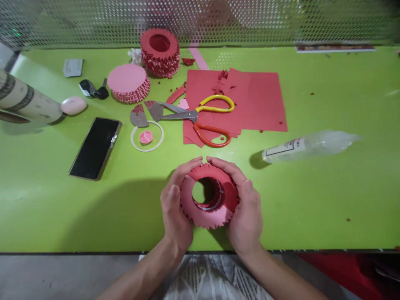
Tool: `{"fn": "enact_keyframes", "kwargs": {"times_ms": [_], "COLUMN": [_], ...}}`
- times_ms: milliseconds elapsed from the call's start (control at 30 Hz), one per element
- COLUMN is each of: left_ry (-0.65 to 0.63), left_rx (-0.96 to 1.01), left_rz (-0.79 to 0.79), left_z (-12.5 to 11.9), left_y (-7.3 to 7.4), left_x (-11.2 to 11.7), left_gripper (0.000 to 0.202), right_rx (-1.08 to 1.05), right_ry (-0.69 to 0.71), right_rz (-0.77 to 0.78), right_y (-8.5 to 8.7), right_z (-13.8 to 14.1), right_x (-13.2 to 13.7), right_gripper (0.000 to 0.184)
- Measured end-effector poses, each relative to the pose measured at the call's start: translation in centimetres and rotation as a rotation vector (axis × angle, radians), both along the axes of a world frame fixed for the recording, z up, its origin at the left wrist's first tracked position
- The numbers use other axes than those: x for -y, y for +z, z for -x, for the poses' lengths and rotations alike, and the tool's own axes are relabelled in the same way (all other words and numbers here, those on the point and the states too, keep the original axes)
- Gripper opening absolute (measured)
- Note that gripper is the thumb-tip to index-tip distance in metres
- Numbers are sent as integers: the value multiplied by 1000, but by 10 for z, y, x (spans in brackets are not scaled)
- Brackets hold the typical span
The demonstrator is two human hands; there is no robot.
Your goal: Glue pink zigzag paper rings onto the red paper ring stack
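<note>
A hollow paper ring [209,218], pink and red with a zigzag-cut outer edge, stands near the table's front edge. White glue-like streaks line its inner wall. My left hand [177,204] curves round its left side and my right hand [246,208] cups the right side. Both sets of fingers wrap toward the far side, fingertips almost meeting. Beyond the ring, scissors [195,114] with a yellow and a red handle lie with blades apart on red paper sheets [262,100]. A clear glue bottle [300,146] lies to the right.
At the back stand a taller red paper ring stack [161,62] and a pink-topped round paper piece [128,81]. Leftward are a phone [95,148], keys [93,89] and a patterned cylinder [28,100]. A white ring [146,148] lies mid-table. A perforated panel [250,21] borders the back.
</note>
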State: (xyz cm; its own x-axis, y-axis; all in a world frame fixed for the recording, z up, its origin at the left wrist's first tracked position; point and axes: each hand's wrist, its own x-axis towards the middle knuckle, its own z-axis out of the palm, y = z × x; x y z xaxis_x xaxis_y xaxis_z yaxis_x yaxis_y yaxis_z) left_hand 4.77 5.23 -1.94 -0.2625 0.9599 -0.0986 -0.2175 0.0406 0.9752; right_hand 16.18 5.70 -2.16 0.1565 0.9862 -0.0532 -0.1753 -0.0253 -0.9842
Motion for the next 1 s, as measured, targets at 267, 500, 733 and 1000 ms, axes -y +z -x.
{"fn": "enact_keyframes", "kwargs": {"times_ms": [267,500,733,1000], "left_ry": [-29,29,-6,7], "left_rx": [-17,-76,-153,-32], "left_rz": [-15,-57,-44,-27], "left_z": [6,0,3,3], "left_y": [-4,-5,-1,-6], "left_x": [2,-1,-2,-1], "left_gripper": [50,45,42,61], "right_rx": [-75,-12,44,-96], "right_ry": [18,7,31,33], "right_rz": [17,-18,-68,43], "right_y": [-3,-2,-2,-9], "right_z": [-4,0,-4,-2], "right_x": [0,-4,-4,-1], "right_gripper": [48,49,40,56]}}
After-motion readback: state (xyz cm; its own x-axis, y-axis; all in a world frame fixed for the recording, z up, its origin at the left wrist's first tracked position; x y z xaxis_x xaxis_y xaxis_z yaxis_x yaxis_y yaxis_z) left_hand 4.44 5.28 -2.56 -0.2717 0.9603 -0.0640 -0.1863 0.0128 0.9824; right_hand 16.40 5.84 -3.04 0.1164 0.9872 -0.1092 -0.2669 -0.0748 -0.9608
